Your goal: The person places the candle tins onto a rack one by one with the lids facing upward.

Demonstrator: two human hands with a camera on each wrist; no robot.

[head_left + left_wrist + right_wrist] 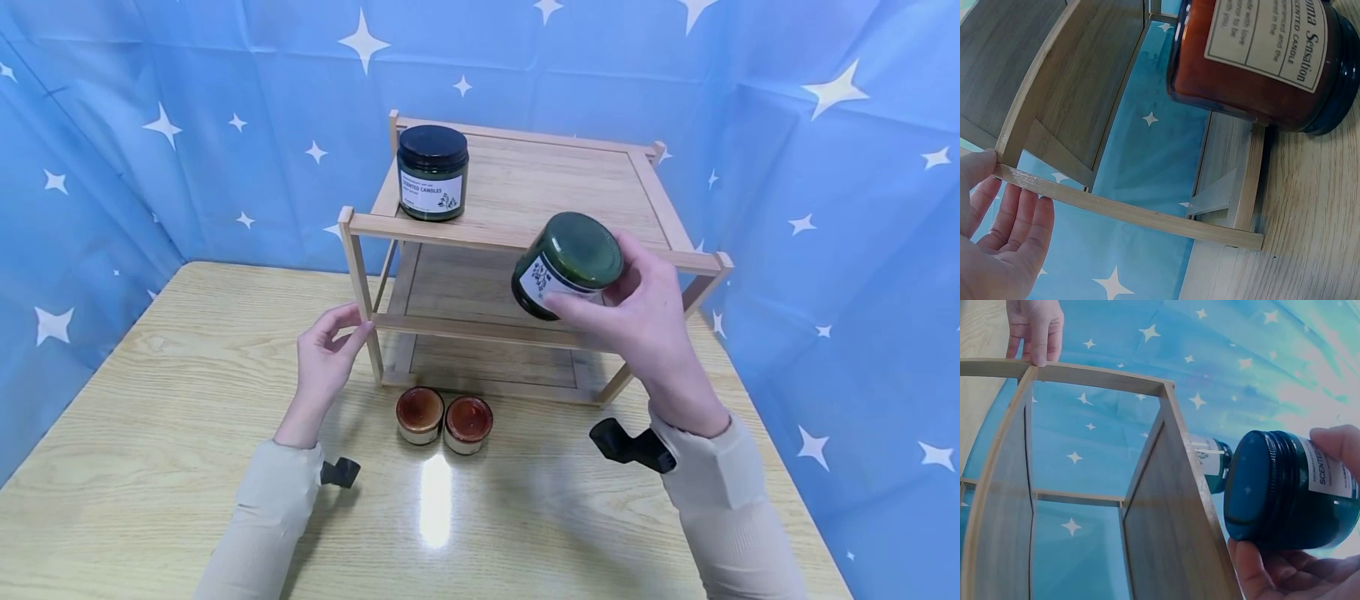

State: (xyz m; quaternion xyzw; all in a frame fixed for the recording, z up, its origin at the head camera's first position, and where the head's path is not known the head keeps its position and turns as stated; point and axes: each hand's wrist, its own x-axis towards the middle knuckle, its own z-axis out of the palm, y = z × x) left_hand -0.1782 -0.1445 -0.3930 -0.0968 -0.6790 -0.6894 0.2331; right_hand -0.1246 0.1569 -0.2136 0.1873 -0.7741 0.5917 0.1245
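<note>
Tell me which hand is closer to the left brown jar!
Left. The left hand holds the shelf, left of that brown jar; the right hand is higher, farther right, holding a green jar.

Bright light fills the head view, with a white glare streak on the pale wood-grain tabletop [150, 400]. The 2 wrist views are dimmer; in the right, glare whitens the blue star-patterned cloth backdrop [1316, 381] and the pale wooden shelf rack [1100, 374] bows.

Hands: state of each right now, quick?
Left hand: closed, pinching the shelf's front-left post.
Right hand: closed, holding a green candle jar.
</note>
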